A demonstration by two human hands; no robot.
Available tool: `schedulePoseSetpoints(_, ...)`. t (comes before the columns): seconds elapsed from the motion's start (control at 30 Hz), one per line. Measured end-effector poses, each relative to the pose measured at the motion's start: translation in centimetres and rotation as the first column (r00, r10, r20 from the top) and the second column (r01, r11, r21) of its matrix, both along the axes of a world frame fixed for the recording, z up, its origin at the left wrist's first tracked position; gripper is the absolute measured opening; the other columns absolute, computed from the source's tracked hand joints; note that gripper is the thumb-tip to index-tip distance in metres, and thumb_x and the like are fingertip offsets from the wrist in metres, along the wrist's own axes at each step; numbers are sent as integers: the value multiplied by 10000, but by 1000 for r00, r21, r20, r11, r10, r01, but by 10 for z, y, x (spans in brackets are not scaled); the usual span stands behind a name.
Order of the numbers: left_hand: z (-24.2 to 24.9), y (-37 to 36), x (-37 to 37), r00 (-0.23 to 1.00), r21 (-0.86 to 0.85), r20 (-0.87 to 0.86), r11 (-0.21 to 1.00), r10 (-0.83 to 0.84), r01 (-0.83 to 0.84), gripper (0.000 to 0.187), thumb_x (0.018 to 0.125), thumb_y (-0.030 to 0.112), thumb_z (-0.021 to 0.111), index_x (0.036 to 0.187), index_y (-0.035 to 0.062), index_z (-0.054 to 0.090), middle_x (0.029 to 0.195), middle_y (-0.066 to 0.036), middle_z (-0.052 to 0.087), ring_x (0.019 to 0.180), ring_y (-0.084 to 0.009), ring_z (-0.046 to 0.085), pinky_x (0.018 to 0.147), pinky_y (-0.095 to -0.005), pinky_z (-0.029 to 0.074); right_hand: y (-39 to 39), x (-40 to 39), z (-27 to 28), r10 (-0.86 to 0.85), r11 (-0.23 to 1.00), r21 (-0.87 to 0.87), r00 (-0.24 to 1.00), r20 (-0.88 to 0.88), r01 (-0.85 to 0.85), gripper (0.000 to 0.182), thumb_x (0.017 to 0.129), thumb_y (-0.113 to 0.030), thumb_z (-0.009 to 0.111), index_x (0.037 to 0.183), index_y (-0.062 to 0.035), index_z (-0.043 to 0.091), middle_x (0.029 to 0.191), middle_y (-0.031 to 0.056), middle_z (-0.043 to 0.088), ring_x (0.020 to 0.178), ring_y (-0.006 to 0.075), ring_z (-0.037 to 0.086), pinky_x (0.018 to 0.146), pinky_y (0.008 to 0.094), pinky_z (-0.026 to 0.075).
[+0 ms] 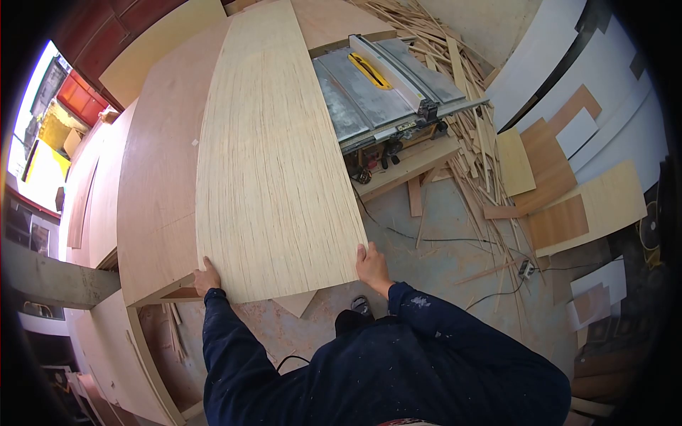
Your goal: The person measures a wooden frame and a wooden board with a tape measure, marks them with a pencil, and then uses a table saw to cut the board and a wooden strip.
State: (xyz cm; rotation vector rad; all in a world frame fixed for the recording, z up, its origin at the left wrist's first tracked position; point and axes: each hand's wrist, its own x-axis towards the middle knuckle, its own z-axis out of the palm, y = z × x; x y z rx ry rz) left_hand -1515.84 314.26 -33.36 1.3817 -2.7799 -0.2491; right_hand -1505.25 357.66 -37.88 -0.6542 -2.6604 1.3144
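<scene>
A long, pale plywood sheet (273,163) with dark grain streaks stretches away from me, its near end jutting past the edge of the work table. My left hand (207,277) grips the near left corner, thumb on top and the fingers mostly hidden below. On the near right edge, my right hand (372,267) is closed around the sheet in the same way. Under the sheet lies a reddish plywood table top (160,184). Just right of the sheet stands a table saw (387,89) with a yellow blade insert (370,70) and a long metal fence (394,74).
Wood offcut strips (465,142) lie heaped behind and right of the saw. A black cable (440,239) runs over the floor to a socket box (526,270). Board pieces (561,170) lean at the right. A concrete beam (60,280) is at the left.
</scene>
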Motion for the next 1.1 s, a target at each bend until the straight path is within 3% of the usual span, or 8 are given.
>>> schedulePoseSetpoints(0.27, 2, 1, 1, 1000, 20, 13, 1000, -10, 10, 797, 874, 671, 369, 1306, 17, 514, 1217, -275, 579, 1144, -417, 556, 959, -482, 447, 0, 0, 2, -9, 1000, -7, 1000, 5, 9, 352, 964, -297, 466, 916, 51, 491, 715, 337, 590, 712, 529, 585, 633, 570, 458)
schedulePoseSetpoints(0.33, 6, 4, 1, 1000, 24, 25, 1000, -4, 3, 797, 874, 673, 369, 1308, 20, 514, 1220, -274, 577, 1147, -418, 553, 960, -481, 446, 1, 0, 5, 5, 999, -41, 999, 46, -3, 390, 962, -342, 441, 978, 44, 498, 782, 353, 601, 753, 542, 584, 686, 589, 462)
schedulePoseSetpoints(0.43, 11, 7, 1, 999, 39, 35, 999, 5, -7, 796, 873, 676, 369, 1311, 27, 514, 1226, -274, 573, 1155, -420, 547, 963, -478, 445, 0, 0, 7, -2, 1000, -17, 1000, 9, 2, 364, 962, -299, 469, 925, 62, 493, 725, 345, 591, 721, 531, 588, 640, 564, 467)
schedulePoseSetpoints(0.77, 9, 7, 0, 1000, 28, 21, 999, 18, -19, 784, 876, 674, 369, 1287, 28, 536, 1235, -271, 568, 1157, -415, 545, 964, -483, 439, 0, 0, 7, 8, 1000, -20, 1000, -23, -8, 378, 959, -296, 467, 942, 80, 494, 749, 361, 588, 729, 541, 581, 650, 564, 469)
schedulePoseSetpoints(0.97, -9, -5, -5, 999, 3, 39, 1000, -17, 17, 769, 885, 665, 348, 1261, 27, 555, 1208, -254, 591, 1143, -392, 561, 954, -486, 434, 1, -1, -1, -2, 1000, -19, 999, -46, 1, 387, 956, -329, 453, 983, 55, 496, 798, 361, 600, 766, 538, 584, 696, 577, 467)
schedulePoseSetpoints(1.1, 7, 2, 15, 996, 54, -3, 995, -89, 89, 770, 889, 659, 340, 1259, 20, 555, 1207, -257, 591, 1140, -398, 561, 968, -490, 421, 4, 2, -1, 13, 1000, -24, 1000, 24, -12, 425, 961, -356, 442, 1009, 62, 502, 850, 369, 602, 823, 538, 584, 745, 566, 470)
